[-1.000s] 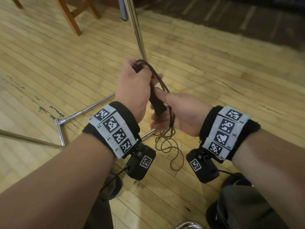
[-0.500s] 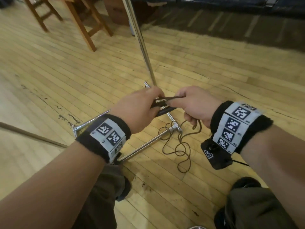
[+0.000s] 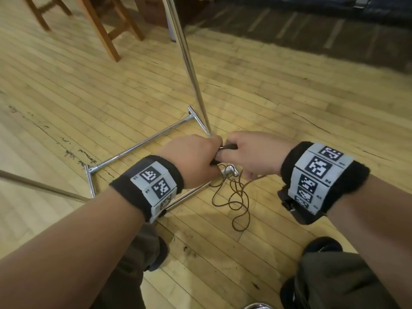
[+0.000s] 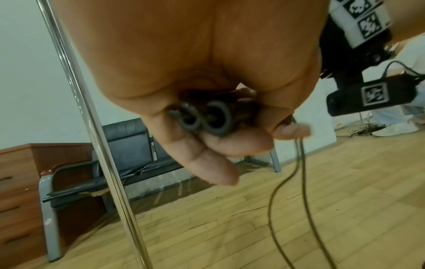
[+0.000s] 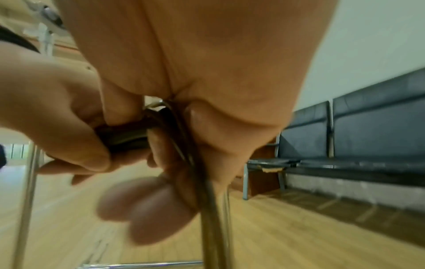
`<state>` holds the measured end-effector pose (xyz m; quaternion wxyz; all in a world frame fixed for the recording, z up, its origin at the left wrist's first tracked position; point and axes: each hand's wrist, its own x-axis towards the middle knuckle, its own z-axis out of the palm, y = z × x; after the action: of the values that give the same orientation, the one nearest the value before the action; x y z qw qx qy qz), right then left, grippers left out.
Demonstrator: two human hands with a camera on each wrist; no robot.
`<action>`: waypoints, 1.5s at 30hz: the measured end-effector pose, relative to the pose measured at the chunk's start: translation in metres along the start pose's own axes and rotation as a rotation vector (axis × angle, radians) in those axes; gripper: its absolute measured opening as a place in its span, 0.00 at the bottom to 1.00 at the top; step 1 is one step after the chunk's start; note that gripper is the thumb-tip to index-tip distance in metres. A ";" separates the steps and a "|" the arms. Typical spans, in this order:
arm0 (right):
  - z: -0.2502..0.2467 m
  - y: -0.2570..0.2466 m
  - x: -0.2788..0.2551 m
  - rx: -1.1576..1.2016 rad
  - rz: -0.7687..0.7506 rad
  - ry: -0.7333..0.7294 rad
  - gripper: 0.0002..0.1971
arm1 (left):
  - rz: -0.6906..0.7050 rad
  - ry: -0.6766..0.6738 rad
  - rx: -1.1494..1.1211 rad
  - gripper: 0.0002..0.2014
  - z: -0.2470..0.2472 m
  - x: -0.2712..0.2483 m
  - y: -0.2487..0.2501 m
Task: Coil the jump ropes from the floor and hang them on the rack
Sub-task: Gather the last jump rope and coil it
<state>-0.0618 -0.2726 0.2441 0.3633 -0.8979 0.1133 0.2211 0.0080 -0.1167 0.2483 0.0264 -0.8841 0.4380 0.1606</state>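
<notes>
My left hand (image 3: 196, 157) grips the two black jump rope handles (image 4: 204, 118) side by side; their round ends show in the left wrist view. My right hand (image 3: 249, 155) meets it knuckle to knuckle and holds the thin brown rope (image 5: 184, 138) where it leaves the handles. The rest of the rope (image 3: 236, 197) hangs down and lies in loose loops on the wooden floor below my hands. The chrome rack's upright pole (image 3: 189, 63) rises just beyond my hands, and its base bars (image 3: 142, 143) lie on the floor.
Wooden chair legs (image 3: 104, 32) stand at the back left. A dark bench of seats (image 5: 358, 145) lines the wall. My knees and shoes (image 3: 321, 246) are at the bottom. Another person's white shoe (image 4: 395, 129) shows at the far right.
The handles went from upright in my left hand to level between both hands. My right hand closed on the rope at the handles. My view lifted, so both hands sit lower in frame.
</notes>
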 end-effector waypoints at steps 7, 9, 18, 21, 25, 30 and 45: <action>-0.015 0.011 0.005 0.067 -0.172 0.035 0.11 | 0.040 -0.072 -0.246 0.09 -0.002 -0.001 -0.013; -0.016 0.012 0.003 0.063 -0.187 -0.004 0.11 | 0.041 -0.047 -0.274 0.06 -0.003 -0.001 -0.015; -0.026 0.014 -0.004 -0.029 -0.207 -0.046 0.07 | 0.052 -0.028 -0.338 0.10 0.020 -0.007 -0.016; -0.036 0.016 -0.004 -0.078 -0.242 0.001 0.06 | 0.069 -0.046 -0.289 0.09 0.026 -0.010 -0.023; -0.031 0.019 0.005 0.012 -0.278 0.092 0.07 | 0.087 -0.007 -0.348 0.10 0.025 -0.012 -0.027; -0.020 0.021 0.014 0.144 -0.239 0.047 0.10 | 0.042 -0.011 -0.391 0.12 0.021 -0.010 -0.033; -0.012 0.018 0.011 0.195 -0.270 0.113 0.09 | -0.053 0.054 -0.790 0.12 0.019 -0.006 -0.047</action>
<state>-0.0551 -0.2939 0.2359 0.4682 -0.8765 0.0327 0.1074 0.0361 -0.0796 0.2274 -0.3232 -0.8410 0.3200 0.2928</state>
